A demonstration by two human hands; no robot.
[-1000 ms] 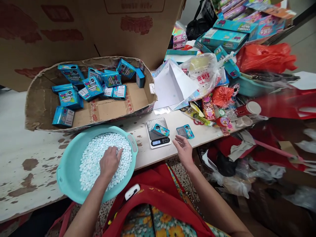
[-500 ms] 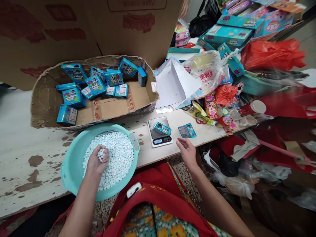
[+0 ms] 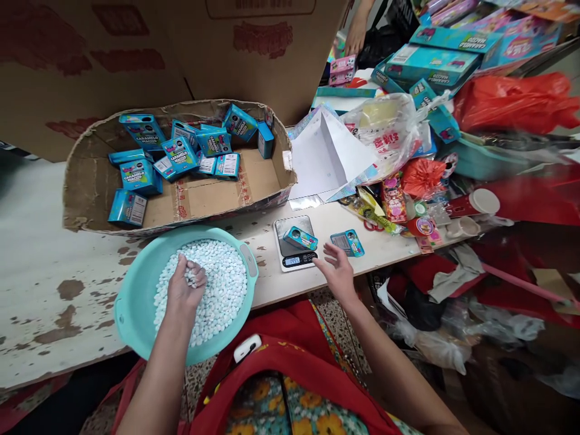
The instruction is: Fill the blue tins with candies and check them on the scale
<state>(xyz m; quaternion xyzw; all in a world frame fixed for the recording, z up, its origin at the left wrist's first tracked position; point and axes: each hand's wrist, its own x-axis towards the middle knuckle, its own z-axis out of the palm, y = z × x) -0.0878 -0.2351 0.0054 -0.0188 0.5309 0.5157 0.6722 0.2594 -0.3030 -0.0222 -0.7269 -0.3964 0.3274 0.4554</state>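
Note:
Curled over a few small white candies, my left hand point(image 3: 186, 287) is inside the turquoise basin point(image 3: 136, 326). Loose white candies point(image 3: 222, 296) fill much of the basin's bottom. My right hand point(image 3: 338, 272) is open, fingers apart, just right of the digital scale point(image 3: 290, 249). On the scale's plate lies a small blue candy box point(image 3: 301, 238), and its display is lit. Another blue candy box point(image 3: 348, 243) lies on the table beside the scale, next to my right fingertips.
A cut-down cardboard box point(image 3: 203, 208) holds several blue candy boxes behind the basin. White papers point(image 3: 321, 151), plastic bags point(image 3: 385, 133), a paper cup point(image 3: 475, 202) and wrappers crowd the right side. Another person's hand point(image 3: 356, 36) shows at the top.
My right hand has moved slightly left and up, toward the scale, with its fingers spreading. My left hand stays over the basin with candies in it. The other person's hand shows more.

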